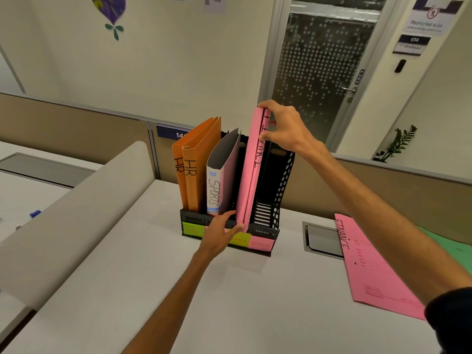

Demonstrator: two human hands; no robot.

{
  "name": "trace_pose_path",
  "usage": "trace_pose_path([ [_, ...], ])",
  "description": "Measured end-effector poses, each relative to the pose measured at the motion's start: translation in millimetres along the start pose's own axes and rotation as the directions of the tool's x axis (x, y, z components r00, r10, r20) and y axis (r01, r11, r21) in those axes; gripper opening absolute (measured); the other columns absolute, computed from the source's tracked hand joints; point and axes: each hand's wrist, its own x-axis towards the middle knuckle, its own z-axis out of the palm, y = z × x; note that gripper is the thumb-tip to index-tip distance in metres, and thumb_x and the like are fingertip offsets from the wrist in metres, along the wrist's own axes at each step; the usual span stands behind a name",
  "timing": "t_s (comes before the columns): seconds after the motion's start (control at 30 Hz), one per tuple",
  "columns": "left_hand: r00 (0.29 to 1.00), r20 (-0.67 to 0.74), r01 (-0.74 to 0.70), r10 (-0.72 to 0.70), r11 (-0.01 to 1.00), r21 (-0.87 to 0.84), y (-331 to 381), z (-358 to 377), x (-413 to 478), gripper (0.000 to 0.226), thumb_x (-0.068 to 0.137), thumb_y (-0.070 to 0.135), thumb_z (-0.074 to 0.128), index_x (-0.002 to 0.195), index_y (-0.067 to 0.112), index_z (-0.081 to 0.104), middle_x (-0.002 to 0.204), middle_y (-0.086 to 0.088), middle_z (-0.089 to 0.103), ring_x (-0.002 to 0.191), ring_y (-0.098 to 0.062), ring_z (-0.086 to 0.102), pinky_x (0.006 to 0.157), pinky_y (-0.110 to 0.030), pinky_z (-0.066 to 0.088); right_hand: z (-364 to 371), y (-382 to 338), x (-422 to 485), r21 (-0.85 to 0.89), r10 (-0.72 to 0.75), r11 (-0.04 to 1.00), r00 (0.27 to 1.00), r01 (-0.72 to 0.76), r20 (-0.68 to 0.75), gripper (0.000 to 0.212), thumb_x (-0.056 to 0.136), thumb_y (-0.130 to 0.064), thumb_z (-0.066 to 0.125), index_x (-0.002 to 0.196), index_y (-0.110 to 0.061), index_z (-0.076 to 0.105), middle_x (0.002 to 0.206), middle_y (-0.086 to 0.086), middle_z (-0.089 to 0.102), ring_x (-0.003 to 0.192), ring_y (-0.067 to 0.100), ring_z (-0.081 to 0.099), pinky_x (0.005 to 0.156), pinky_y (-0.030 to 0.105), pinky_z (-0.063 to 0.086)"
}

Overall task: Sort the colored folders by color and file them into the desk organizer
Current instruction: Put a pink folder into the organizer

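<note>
A black desk organizer stands on the white desk, with green and pink labels along its front. Two orange folders marked HR fill its left slot. A grey folder marked SPORTS leans in the slot beside them. My right hand grips the top edge of an upright pink folder standing in the third slot. My left hand rests at that folder's lower front corner, thumb against it. Another pink folder marked FINANCE lies flat on the desk to the right, over a green folder.
A grey cable hatch is set into the desk right of the organizer. A curved white divider runs along the left. Beige partition panels stand behind the desk. A glass door and a potted plant are beyond.
</note>
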Motion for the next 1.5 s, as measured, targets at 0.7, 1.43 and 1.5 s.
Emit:
trace_pose_path([
  [0.7, 0.977, -0.194, 0.123, -0.085, 0.974, 0.19, 8, 23, 18, 0.06, 0.087, 0.059, 0.055, 0.13, 0.018, 0.051, 0.126, -0.003, 0.054, 0.12, -0.021, 0.05, 0.09, -0.036, 0.048, 27, 0, -1, 0.032, -0.163, 0.985, 0.974, 0.17, -0.16, 0.066, 0.076, -0.007, 0.079, 0.135, -0.004, 0.05, 0.135, 0.011, 0.056, 0.124, 0.023, 0.054, 0.104, 0.04, 0.049],
  [1.43, 0.909, -0.4, 0.185, -0.12, 0.974, 0.129, 10, 37, 29, 0.035, 0.092, 0.037, 0.062, 0.12, 0.017, 0.057, 0.122, -0.008, 0.057, 0.121, -0.024, 0.05, 0.088, -0.038, 0.052, 88, 40, -25, 0.104, -0.139, 0.984, 0.986, 0.148, -0.089, 0.079, 0.073, -0.024, 0.082, 0.142, -0.013, 0.046, 0.145, 0.013, 0.033, 0.138, 0.026, 0.035, 0.115, 0.043, 0.036],
  [1.5, 0.908, -0.406, 0.173, -0.106, 0.976, 0.133, 10, 37, 28, 0.036, 0.092, 0.037, 0.061, 0.121, 0.017, 0.057, 0.121, -0.007, 0.058, 0.121, -0.022, 0.049, 0.086, -0.036, 0.051, 105, 51, -36, 0.133, -0.07, 0.989, 0.997, 0.065, 0.034, 0.08, 0.076, -0.03, 0.081, 0.145, -0.018, 0.042, 0.153, 0.008, 0.026, 0.148, 0.024, 0.019, 0.119, 0.048, 0.028],
])
